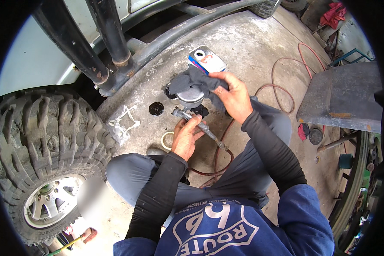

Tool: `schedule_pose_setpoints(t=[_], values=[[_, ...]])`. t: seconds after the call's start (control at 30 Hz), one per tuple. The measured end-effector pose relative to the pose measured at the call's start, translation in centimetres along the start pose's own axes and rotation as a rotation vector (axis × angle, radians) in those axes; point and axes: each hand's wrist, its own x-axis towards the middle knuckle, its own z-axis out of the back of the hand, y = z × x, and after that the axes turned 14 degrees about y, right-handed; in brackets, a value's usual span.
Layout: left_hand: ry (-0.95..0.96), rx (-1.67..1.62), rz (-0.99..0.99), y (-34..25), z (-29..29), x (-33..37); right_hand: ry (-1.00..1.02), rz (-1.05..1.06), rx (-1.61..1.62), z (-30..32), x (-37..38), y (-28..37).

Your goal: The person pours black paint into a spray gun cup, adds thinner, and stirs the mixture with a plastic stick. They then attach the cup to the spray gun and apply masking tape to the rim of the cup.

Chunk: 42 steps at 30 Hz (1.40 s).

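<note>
My left hand [186, 138] is wrapped round the metal body of a spray gun [207, 131], with its hose end toward my lap. A round grey metal cup [189, 99] sits at the gun's far end. My right hand [235, 97] pinches a dark grey cloth [202, 82], which drapes over the cup's top and hides part of it. Just beyond the cloth a rectangular metal can [209, 61] with a round opening on top rests on the concrete. To the left of the cup lies a round black lid or shallow dish [156, 109].
A reddish hose [281, 94] loops across the floor on the right and under my legs. A large knobby tyre [51, 145] and a vehicle's black tube bar [153, 51] flank the left. A tape roll [167, 140], crumpled plastic [123, 126] and a metal bench [341, 96] are nearby.
</note>
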Motion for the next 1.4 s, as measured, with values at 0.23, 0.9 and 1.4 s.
schedule_pose_setpoints(t=[0.23,0.9,1.4], values=[[-0.006,0.018,0.008,0.3,-0.1,0.1,-0.107,-0.181,0.393,1.1,2.2,-1.4],[-0.031,-0.081,-0.116,1.0,1.2,0.4,0.089,0.198,-0.478,-7.7,-3.0,1.2],[0.090,-0.020,0.085,0.7,1.5,0.1,-0.249,-0.385,0.693,-3.5,-1.2,-5.9]])
